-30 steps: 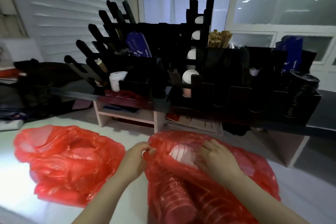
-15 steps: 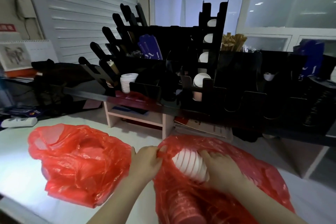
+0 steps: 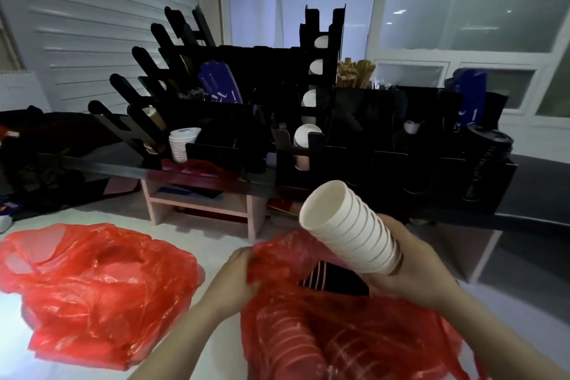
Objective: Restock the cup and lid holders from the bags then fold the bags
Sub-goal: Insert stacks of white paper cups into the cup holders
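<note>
Cup stack (image 3: 348, 234) now lifted from red bag (image 3: 339, 333), above white counter (image 3: 216, 225).

Near red bag (image 3: 370, 342): thin plastic film, glossy, crinkling, half see-through, showing ribbed cups inside. 
Left red bag (image 3: 101, 287): same film, catching glare. 
Cup stack (image 3: 354, 237): white paper, looking matt and smooth, rims rolled. 
Black holder rack (image 3: 364, 114): flat matt sheet, material not telling. 
Shelf stand (image 3: 200, 205) under it: pale wood, looking unvarnished. 
Tabletop (image 3: 216, 247): white, smooth, reflecting light. 
Shutter (image 3: 108, 25): ribbed slats, showing satin sheen.
</note>
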Action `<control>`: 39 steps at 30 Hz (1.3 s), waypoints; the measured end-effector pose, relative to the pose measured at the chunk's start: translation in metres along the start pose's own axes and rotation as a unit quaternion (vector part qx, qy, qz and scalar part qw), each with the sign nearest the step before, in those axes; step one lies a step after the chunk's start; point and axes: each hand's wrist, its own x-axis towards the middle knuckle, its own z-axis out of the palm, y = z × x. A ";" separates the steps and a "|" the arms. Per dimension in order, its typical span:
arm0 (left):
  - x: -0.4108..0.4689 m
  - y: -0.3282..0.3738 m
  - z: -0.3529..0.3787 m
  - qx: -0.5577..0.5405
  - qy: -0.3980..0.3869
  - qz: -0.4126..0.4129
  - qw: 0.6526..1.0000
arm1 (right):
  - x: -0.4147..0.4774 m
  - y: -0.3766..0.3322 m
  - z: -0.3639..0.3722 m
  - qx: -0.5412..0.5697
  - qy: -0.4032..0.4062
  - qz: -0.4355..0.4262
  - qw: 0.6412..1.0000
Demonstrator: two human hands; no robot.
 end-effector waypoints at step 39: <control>0.036 0.113 0.014 -0.151 0.170 0.033 0.973 | -0.139 0.124 0.018 -0.166 -0.104 0.428 0.883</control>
